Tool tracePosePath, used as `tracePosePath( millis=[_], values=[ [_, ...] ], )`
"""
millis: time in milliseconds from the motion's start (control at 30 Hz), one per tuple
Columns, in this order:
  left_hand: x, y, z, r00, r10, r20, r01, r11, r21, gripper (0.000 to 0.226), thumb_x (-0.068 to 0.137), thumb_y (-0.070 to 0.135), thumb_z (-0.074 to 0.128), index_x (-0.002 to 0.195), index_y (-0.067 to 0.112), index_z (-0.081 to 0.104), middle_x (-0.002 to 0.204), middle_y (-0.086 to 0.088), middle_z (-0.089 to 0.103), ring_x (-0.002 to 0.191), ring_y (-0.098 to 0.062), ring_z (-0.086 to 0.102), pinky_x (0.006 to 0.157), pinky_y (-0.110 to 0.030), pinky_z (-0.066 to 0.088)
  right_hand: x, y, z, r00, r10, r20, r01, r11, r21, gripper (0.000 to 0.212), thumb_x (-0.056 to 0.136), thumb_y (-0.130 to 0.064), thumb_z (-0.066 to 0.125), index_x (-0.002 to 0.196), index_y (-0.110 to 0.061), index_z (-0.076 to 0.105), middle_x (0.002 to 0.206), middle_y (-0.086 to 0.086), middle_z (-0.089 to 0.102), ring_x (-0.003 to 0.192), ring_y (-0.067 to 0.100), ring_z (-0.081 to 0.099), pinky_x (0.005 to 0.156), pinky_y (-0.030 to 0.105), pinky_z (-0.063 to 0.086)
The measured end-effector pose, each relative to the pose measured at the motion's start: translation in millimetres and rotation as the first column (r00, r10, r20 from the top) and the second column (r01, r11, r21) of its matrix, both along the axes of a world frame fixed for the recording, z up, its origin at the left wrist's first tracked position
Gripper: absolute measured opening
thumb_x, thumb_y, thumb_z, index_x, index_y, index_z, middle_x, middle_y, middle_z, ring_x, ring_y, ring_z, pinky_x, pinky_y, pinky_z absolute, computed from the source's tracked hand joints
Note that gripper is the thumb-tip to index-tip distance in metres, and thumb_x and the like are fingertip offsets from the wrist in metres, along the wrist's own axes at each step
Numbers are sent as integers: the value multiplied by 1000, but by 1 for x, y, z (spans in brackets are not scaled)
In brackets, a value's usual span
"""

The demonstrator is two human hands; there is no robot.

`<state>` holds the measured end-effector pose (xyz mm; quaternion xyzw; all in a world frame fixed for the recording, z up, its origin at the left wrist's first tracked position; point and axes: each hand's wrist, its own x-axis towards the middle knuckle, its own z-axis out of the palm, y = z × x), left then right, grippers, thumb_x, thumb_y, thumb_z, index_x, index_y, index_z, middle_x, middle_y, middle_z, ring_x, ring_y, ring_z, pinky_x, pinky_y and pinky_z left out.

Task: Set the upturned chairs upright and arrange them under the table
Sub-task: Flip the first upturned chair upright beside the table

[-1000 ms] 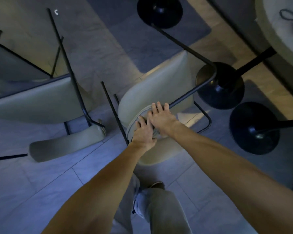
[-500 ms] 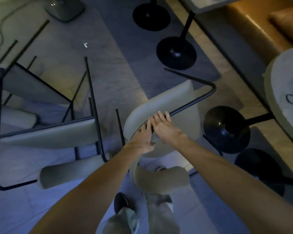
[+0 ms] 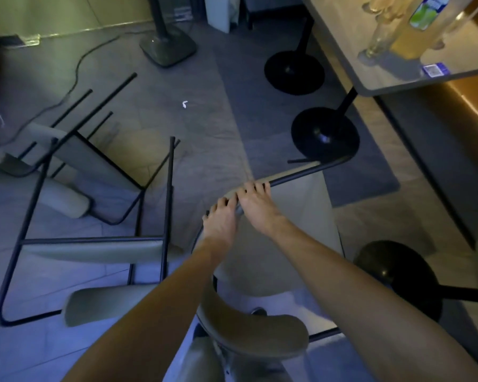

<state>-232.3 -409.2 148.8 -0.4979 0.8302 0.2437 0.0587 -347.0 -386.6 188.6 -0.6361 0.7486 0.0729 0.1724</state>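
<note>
Two hands work one chair (image 3: 295, 216), side by side on the dark metal frame tube (image 3: 301, 173) that runs along the edge of its pale seat. Left hand (image 3: 220, 220) and right hand (image 3: 257, 206) nearly touch; fingers curl over the tube, wrapped down on it, not spread. Thumbs hidden under the frame, so how fully each grip closes cannot be told.

Chair in hand: tipped, seat panel facing up toward the camera, padded backrest (image 3: 253, 329) low and close to the person's legs. Judgement: holding the frame rather than the cushion gives a rigid lever for swinging the chair onto its feet, and hands set close together suit a pivot more than a carry.

Location: on the tiled floor just beside the black round pedestal bases (image 3: 324, 135) of the table (image 3: 392, 84), whose near corner overhangs at upper right with bottles on top. Close enough, I judge, that once upright the chair only needs sliding in.

Two more chairs lie at left. Nearest upturned chair (image 3: 94, 248) has its legs pointing up and away; far upturned chair (image 3: 66, 150) lies behind it, legs overlapping in view. Both untouched, well apart from the table.

Risk, as a guess: the raised leg near the pedestal could knock it during the swing.
</note>
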Motion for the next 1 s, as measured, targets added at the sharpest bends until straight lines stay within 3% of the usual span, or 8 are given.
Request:
tracePosePath(
  millis=[167,300,433,567,733,1000],
  values=[
    [-26,-49,2,999,26,-36,-27,999,-29,45,99,23,53,141,21,38,134,-8,49,121,-32,51,90,-52,50,-28,-41,-11,1000,3,2,-2,995,-96,38,86,-10,52,123,-11,49,126,18,46,121,39,42,110,56,23],
    [-37,-85,-6,997,-45,-60,38,993,-116,44,98,31,56,137,18,39,128,-7,51,116,-30,54,78,-46,51,-46,-80,-17,1000,-26,-11,25,994,-107,35,88,-14,55,123,-14,48,124,16,47,122,37,43,105,55,32],
    [-35,-112,-14,995,-99,21,101,968,-231,69,96,21,55,153,22,16,131,-5,44,115,-26,51,79,-42,55,-58,-124,-18,982,-188,-21,186,980,-70,34,93,-9,50,126,-17,46,131,13,43,126,37,36,90,49,45],
    [-26,-135,-20,1000,6,-17,-8,995,-104,96,94,6,53,151,39,-16,131,-5,37,111,-27,47,76,-41,55,-70,-172,-21,971,-235,-45,235,972,3,39,95,-4,45,132,-13,44,139,15,39,131,44,30,92,51,46],
    [-41,-192,-32,984,146,-99,-135,985,111,82,94,2,54,151,36,7,130,-12,43,104,-36,56,81,-45,48,-79,-220,-37,961,-274,-30,274,961,20,48,92,-8,54,137,-13,39,146,14,31,141,48,14,106,55,35],
    [-67,-243,-44,993,114,-35,-108,986,125,86,94,0,53,156,31,2,136,-15,41,116,-37,52,88,-43,46,-96,-271,-55,954,-299,5,298,951,80,64,85,-22,64,141,-15,33,153,11,23,145,46,5,113,56,24]
  ],
)
